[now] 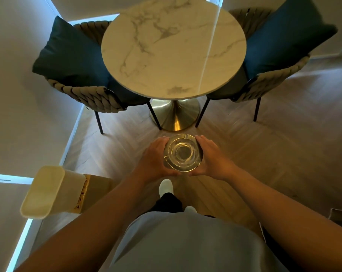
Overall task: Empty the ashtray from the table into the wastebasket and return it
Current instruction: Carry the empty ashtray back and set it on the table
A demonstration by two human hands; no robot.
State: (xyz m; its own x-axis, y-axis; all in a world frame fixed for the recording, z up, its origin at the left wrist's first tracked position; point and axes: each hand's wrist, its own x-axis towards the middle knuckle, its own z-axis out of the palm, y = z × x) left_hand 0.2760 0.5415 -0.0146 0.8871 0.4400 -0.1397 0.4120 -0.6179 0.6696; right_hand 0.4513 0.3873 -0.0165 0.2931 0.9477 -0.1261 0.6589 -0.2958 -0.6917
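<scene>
A round clear glass ashtray [182,153] is held level over the floor, well short of the table's near edge. My left hand [154,159] cups its left side and my right hand [211,157] cups its right side. Its bowl looks bare, with only glass showing. The round white marble table [174,48] on a gold pedestal stands ahead, its top bare. A cream wastebasket [52,191] with a gold lower body stands on the floor at my lower left, mouth tilted toward the camera.
Two woven chairs with dark blue cushions flank the table, left chair [77,71] and right chair [274,55]. Wood herringbone floor [264,144] lies below. My white shoe [166,187] is under the ashtray. A wall runs along the left.
</scene>
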